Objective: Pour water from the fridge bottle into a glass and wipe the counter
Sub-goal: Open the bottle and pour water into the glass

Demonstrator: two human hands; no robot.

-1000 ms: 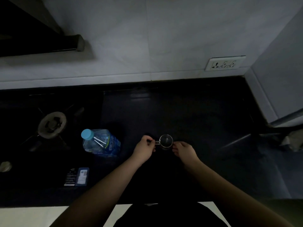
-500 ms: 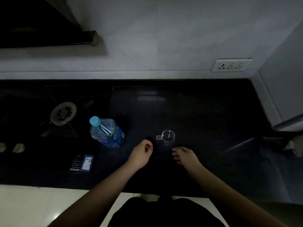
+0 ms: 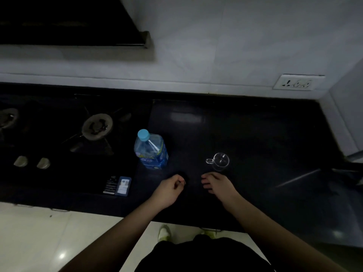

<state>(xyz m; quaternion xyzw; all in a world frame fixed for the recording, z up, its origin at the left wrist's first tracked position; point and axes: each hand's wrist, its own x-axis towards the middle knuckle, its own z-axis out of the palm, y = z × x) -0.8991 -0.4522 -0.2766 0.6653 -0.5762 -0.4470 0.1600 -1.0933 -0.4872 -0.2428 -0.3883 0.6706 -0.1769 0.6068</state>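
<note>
Head view, centre frame: I see a capped water bottle (image 3: 151,151), partly full, and an empty glass mug (image 3: 220,161) standing on the bench (image 3: 265,138); my hands, left (image 3: 169,190) and right (image 3: 219,186), hold nothing.

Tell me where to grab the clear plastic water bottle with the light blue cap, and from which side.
Grip the clear plastic water bottle round its squarish body, just above the blue label, coming from its right with the left hand, which is nearest. It stands upright and capped on the black counter, that side unobstructed; the gas stove crowds its left.
</note>
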